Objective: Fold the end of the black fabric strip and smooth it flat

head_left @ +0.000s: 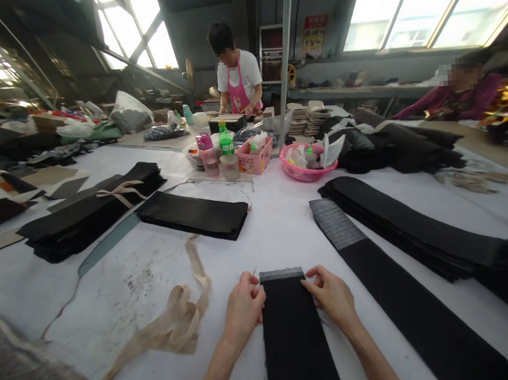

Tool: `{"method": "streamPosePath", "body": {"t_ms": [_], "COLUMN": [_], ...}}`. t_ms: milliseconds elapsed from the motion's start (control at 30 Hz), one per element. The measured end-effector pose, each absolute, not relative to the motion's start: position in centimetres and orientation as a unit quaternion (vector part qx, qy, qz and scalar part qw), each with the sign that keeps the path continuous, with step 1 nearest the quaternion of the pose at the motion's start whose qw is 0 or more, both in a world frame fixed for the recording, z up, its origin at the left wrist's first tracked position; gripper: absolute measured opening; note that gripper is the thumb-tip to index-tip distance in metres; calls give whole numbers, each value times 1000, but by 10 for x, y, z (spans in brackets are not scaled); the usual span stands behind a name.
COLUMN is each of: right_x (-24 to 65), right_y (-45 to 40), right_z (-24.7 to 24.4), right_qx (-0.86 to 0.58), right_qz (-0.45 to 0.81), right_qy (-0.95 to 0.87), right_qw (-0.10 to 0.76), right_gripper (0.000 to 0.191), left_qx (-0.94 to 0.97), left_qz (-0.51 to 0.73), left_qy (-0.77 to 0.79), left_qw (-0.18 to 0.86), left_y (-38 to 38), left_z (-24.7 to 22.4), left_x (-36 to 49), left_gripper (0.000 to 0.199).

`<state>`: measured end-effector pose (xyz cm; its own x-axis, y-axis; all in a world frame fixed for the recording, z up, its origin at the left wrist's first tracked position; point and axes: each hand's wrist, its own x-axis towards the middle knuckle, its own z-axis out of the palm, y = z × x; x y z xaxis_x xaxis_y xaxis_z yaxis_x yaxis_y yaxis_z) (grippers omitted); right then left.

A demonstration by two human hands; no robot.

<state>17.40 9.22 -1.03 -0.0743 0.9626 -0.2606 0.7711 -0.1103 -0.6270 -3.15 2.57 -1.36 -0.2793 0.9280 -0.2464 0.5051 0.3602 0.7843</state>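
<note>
A black fabric strip [295, 336] lies lengthwise in front of me on the white tabletop, a grey band across its far end. My left hand [244, 308] is closed at its left edge near that end, thumb and fingers pinched together. On the opposite edge, the thumb and index finger of my right hand [333, 297] grip the strip's far right corner. Just to the right lies a longer black strip [397, 284] with a grey grid-patterned end [337, 224]. A crumpled beige cloth ribbon [176, 318] rests left of my left hand.
Black piece stacks lie ahead [193, 214] and at left, one tied bundle [95, 208]. A long black stack [402, 221] lies right. Behind are a pink basin [308, 166], a pink basket [255, 155], a green bottle [225, 139] and a metal pole [286, 56]. Two people work beyond.
</note>
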Motion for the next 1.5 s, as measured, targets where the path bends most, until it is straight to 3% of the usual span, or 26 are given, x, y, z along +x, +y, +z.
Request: {"method": "streamPosePath", "body": {"t_ms": [167, 333, 800, 967, 1133, 1333, 1500], "right_x": [174, 173, 167, 166, 161, 146, 137], "right_y": [91, 92, 96, 97, 104, 122, 140], "right_z": [-9, -9, -10, -5, 3, 13, 19], "right_qx": [-670, -672, -670, -644, -515, -400, -383], "right_qz": [334, 343, 332, 237, 152, 149, 170], "right_qy": [-647, -640, -653, -717, -830, -899, -907], "right_qw": [145, 143, 119, 120, 151, 100, 40], "right_gripper": [13, 15, 17, 13, 13, 17, 11], "left_qx": [682, 776, 770, 765, 784, 778, 735], "left_qz": [219, 168, 150, 163, 156, 134, 95], "left_qy": [692, 607, 618, 622, 601, 604, 665], "left_qw": [85, -28, -42, -35, -4, 113, 96], "left_y": [5, 0, -3, -2, 0, 19, 45], "left_z": [-9, -19, -31, -35, -22, 9, 14], "left_x": [-19, -9, -5, -8, -15, -31, -35], "left_gripper": [28, 43, 38, 36, 32, 21, 9]}}
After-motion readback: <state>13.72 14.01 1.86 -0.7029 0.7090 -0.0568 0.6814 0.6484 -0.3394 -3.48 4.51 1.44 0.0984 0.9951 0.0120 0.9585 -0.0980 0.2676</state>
